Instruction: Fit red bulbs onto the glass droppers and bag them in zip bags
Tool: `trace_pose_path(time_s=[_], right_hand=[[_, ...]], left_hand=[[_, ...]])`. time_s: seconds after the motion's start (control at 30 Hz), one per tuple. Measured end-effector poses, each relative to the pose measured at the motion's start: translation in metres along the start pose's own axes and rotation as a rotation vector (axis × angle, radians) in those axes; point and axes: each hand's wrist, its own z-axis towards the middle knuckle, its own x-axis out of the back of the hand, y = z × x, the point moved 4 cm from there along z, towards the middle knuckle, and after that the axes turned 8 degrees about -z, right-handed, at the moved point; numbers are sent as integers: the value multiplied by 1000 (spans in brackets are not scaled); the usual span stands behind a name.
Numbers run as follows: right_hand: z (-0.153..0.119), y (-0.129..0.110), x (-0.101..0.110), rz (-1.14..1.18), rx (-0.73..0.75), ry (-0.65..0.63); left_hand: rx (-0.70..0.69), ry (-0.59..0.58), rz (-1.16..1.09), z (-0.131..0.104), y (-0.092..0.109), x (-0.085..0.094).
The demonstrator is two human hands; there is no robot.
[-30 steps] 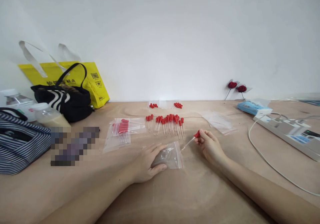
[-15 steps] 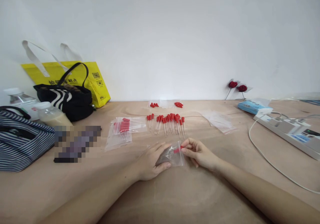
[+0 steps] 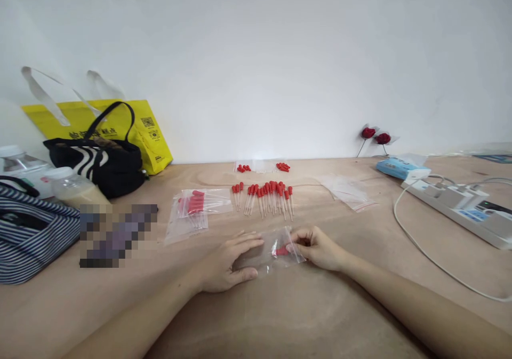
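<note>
A small clear zip bag (image 3: 269, 268) lies on the table between my hands, with a red dropper bulb (image 3: 281, 250) showing inside its right end. My right hand (image 3: 318, 248) is closed at the bag's right edge, thumb and fingers pinching the plastic beside the bulb. Whether it also grips the bulb is hard to see. At the bag's left end rests my left hand (image 3: 228, 263), thumb and fingers spread apart. Beyond the bag lies a row of red-topped droppers (image 3: 266, 193) with clear stems. Left of them, filled bags of droppers (image 3: 196, 201) overlap.
Flat clear bags (image 3: 346, 188) lie at the back right. More red bulbs (image 3: 283, 167) sit near the wall. A power strip (image 3: 456, 204) with a cable and a blue tissue pack (image 3: 400, 167) are on the right. Bags and bottles crowd the left, with a yellow bag (image 3: 154, 140) behind.
The red bulb has moved left, deeper into the zip bag. My left hand has shifted left and its fingers have spread. My right hand stays at the bag's right end.
</note>
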Motion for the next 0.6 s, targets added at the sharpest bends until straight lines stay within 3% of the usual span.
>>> trace_pose_path(time_s=[0.07,0.13,0.23,0.33,0.43,0.6], right_hand=[[2,1,3,-67,41,-7],[10,5,16,-150,31,62],[31,12,54,-364,-93,369],[60,19,87,-443,-223,559],[87,27,103,-481,-363,637],[117,36,103,-475,-479,639]], left_hand=[[-4,-3,3,2,1,-2],[-8,-13,2,4,2,-3],[-18,-14,-4,4,2,-2],[-19,-8,-13,4,2,0],[-5,-8,-8,4,2,0],[-11,10,-25,4,5,1]])
